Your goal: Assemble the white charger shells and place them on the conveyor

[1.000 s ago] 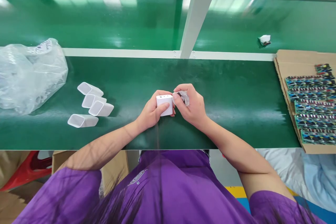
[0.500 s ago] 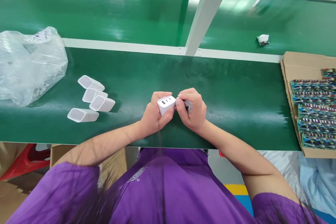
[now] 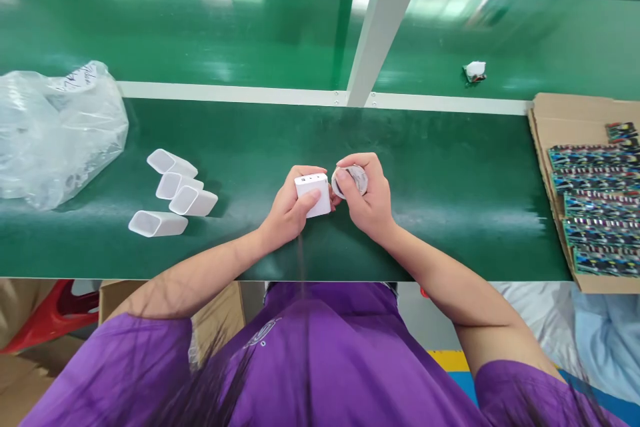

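In the head view, the left hand has its grip closed around a white block with small ports along its top edge, held above the desk near its front edge. The right hand, just beside it, has its grip closed on a rounded grey-white piece, too small to make out. Four hollow white sleeves lie to the left, near a clear plastic bag. At far right, circuit boards sit in rows on a cardboard sheet.
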Action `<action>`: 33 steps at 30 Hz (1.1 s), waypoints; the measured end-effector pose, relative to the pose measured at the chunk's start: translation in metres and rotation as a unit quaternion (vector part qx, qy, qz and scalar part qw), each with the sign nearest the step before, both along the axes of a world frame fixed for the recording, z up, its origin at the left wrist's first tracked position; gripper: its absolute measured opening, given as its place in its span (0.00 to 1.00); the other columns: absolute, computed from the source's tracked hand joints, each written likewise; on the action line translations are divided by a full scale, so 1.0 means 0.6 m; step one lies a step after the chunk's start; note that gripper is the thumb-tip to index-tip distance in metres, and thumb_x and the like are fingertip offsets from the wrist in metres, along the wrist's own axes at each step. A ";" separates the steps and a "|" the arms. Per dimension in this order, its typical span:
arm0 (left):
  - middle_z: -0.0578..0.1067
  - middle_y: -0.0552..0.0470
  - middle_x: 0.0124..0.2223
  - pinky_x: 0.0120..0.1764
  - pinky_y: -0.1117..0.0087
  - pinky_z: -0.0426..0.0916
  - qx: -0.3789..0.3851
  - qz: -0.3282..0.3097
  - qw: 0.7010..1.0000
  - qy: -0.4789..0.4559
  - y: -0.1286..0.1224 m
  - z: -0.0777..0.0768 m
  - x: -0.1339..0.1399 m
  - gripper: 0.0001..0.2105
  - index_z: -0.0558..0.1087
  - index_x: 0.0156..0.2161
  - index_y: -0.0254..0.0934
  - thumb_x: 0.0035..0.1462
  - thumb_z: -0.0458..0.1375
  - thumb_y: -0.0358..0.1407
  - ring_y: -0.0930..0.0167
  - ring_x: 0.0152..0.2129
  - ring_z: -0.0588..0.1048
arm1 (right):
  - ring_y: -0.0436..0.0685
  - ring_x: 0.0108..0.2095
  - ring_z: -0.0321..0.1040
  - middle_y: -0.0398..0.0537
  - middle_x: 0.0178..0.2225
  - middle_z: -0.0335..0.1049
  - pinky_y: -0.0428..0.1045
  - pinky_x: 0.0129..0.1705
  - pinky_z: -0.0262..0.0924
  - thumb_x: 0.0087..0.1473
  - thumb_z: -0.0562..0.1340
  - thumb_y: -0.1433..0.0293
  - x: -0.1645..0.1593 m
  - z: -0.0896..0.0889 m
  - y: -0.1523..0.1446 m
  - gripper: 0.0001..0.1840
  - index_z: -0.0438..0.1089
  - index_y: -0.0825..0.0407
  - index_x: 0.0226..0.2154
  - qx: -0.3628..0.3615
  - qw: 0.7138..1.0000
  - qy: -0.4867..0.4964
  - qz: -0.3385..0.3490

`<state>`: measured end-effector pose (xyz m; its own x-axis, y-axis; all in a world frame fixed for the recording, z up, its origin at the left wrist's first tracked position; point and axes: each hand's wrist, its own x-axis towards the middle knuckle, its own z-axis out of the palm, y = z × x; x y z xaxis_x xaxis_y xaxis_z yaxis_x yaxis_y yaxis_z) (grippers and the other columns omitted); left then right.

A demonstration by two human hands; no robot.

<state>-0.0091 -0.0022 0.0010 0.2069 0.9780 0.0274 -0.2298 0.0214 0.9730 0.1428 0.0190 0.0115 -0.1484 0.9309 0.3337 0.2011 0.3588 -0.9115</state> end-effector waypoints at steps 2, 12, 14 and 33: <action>0.77 0.51 0.34 0.30 0.70 0.72 -0.001 -0.003 1.000 -0.018 0.003 0.002 -0.001 0.16 0.62 0.46 0.37 0.58 0.57 0.45 0.71 0.25 0.77 | 0.47 0.24 0.65 0.39 0.29 0.69 0.45 0.28 0.62 0.62 0.57 0.61 0.009 0.000 0.012 0.08 0.64 0.48 0.38 0.010 1.000 -0.014 -0.015; 0.78 0.49 0.40 0.30 0.72 0.72 0.059 -0.015 0.997 -0.055 0.011 0.002 -0.009 0.16 0.64 0.49 0.38 0.58 0.58 0.40 0.72 0.30 0.77 | 0.58 0.38 0.69 0.48 0.35 0.72 0.54 0.44 0.63 0.59 0.56 0.68 0.076 -0.042 0.096 0.06 0.69 0.51 0.35 0.001 0.974 -0.222 -0.039; 0.78 0.49 0.43 0.34 0.72 0.72 0.091 -0.002 0.996 -0.014 0.011 0.003 -0.011 0.16 0.65 0.51 0.38 0.58 0.59 0.39 0.72 0.33 0.77 | 0.61 0.41 0.68 0.51 0.38 0.72 0.57 0.47 0.63 0.57 0.57 0.71 0.080 -0.050 0.102 0.06 0.70 0.51 0.34 0.014 0.962 -0.269 -0.043; 0.73 0.45 0.54 0.49 0.64 0.69 0.120 0.065 0.990 0.036 0.020 -0.001 -0.013 0.20 0.62 0.52 0.41 0.59 0.59 0.45 0.67 0.48 0.74 | 0.59 0.48 0.67 0.51 0.47 0.68 0.56 0.46 0.68 0.54 0.65 0.63 0.002 -0.007 0.022 0.23 0.59 0.47 0.50 0.160 0.979 -0.101 0.081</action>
<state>-0.0171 0.0097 0.0003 0.0895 0.9636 0.2520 -0.1463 -0.2375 0.9603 0.1438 0.0325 0.0072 -0.3788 0.7425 0.5524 0.2819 0.6611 -0.6953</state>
